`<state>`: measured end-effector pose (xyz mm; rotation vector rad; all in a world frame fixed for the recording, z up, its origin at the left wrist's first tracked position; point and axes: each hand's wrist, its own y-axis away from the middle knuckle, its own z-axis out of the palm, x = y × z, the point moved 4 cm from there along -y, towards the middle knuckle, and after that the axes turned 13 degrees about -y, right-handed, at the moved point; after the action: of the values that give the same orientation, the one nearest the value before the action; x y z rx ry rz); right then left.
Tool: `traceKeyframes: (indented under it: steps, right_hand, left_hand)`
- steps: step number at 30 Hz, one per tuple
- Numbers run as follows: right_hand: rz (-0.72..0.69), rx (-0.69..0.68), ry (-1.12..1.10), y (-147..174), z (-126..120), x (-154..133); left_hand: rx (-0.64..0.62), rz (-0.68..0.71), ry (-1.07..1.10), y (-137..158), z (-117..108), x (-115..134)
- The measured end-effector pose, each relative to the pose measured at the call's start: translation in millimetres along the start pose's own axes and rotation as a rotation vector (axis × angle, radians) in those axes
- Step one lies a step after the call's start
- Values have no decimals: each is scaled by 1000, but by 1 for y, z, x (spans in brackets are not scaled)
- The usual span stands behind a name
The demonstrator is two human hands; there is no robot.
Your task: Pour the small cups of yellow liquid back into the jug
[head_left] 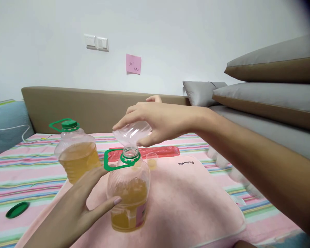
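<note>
A clear plastic bottle [129, 203] partly filled with amber liquid stands upright on a pink mat [181, 206], a green ring handle [108, 160] around its neck. My left hand [85, 199] steadies it from the left, thumb on the front; its fingers are partly hidden behind the bottle. From above, my right hand [155, 120] grips the rim of a clear plastic funnel [131, 136], whose narrow end sits at the bottle's open mouth. Just behind the bottle is a small clear cup [152, 161] with a little yellowish liquid.
A second, capped bottle [79, 156] of amber liquid stands at the left. A loose green cap [17, 210] lies on the striped sheet [5, 186]. Red plastic wrapping [162, 152] lies behind the mat. Several clear cups [237, 174] and stacked grey cushions [271, 93] are at right.
</note>
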<state>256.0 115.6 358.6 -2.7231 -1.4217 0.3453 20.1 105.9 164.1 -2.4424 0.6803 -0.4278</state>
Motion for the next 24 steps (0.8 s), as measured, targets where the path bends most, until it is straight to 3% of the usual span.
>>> traceKeyframes:
  steps: [6,14,24]
  right_hand:
    - [19,27,194,0,5,-13]
    - [-119,80,356,4,15,-23]
    - [-83,57,292,11,15,-19]
  left_hand:
    - [-5,-18,33,-4,-3,4]
    - [-51,-61,38,0,-2,2]
    - [7,-5,1,0,1,-1]
